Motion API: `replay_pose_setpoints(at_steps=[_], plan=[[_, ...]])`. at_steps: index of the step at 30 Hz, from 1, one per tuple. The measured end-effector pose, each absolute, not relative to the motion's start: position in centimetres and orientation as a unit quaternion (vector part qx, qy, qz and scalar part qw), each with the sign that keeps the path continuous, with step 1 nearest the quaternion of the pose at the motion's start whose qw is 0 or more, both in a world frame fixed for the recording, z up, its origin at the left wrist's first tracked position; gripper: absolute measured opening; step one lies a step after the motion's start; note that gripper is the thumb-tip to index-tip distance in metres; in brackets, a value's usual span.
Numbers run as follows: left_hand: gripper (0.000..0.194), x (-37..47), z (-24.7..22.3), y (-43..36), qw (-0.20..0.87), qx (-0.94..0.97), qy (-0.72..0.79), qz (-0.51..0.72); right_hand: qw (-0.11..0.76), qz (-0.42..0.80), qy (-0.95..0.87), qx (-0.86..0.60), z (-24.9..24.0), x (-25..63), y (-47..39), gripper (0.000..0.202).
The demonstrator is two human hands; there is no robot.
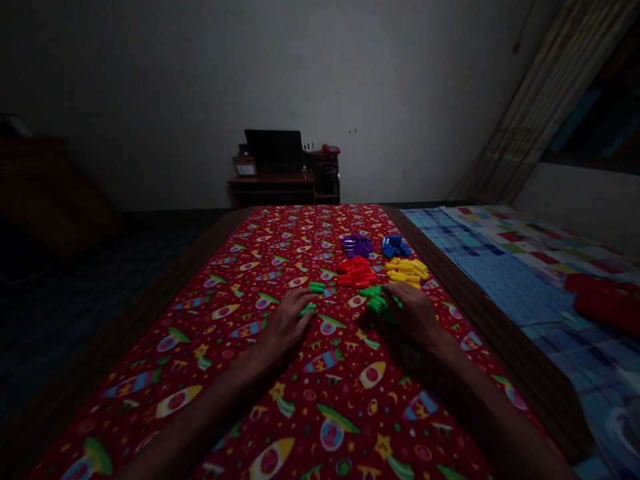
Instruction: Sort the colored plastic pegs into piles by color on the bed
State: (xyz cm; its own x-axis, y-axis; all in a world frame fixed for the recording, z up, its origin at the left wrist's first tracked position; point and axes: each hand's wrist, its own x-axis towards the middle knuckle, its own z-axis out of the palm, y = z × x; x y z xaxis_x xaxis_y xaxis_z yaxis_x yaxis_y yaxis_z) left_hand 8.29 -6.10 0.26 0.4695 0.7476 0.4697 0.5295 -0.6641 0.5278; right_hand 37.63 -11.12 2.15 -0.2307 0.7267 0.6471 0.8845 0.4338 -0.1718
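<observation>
My left hand point(291, 315) rests low over the cloth, thumb and fingers curled around a small green plastic cylinder point(307, 310). Just beyond its fingertips lie a couple more green cylinders point(317, 287). On the right, my right hand point(414, 311) reaches over a loose pile of green cylinders point(376, 301), its fingers bent down onto a green piece point(398, 302) at the pile's edge. The thumb of that hand is mostly hidden. Behind the green pile sit heaps of similar red pieces point(356, 273), yellow pieces point(406, 271), purple pieces point(357, 245) and blue pieces point(395, 246).
A red cloth with rocket prints point(320, 407) covers the long table, whose brown edge point(500, 350) shows at the right. Beyond its far end stands a desk with a dark monitor point(275, 151). To the right lie checked bedding point(500, 267) and a red garment point(607, 303).
</observation>
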Motion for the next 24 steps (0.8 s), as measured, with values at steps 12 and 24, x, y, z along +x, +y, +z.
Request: replay_pose_setpoints(at_steps=[12, 24], plan=[[0.034, 7.9, 0.4, -6.4, 0.223, 0.828, 0.415, 0.305, 0.323, -0.078, -0.755, -0.565, 2.1, 39.9, -10.5, 0.022], [0.048, 12.9, 1.2, -10.5, 0.525, 0.687, 0.382, 0.327, 0.311, 0.054, -0.888, -0.333, 2.6, 32.1, -14.6, 0.038]])
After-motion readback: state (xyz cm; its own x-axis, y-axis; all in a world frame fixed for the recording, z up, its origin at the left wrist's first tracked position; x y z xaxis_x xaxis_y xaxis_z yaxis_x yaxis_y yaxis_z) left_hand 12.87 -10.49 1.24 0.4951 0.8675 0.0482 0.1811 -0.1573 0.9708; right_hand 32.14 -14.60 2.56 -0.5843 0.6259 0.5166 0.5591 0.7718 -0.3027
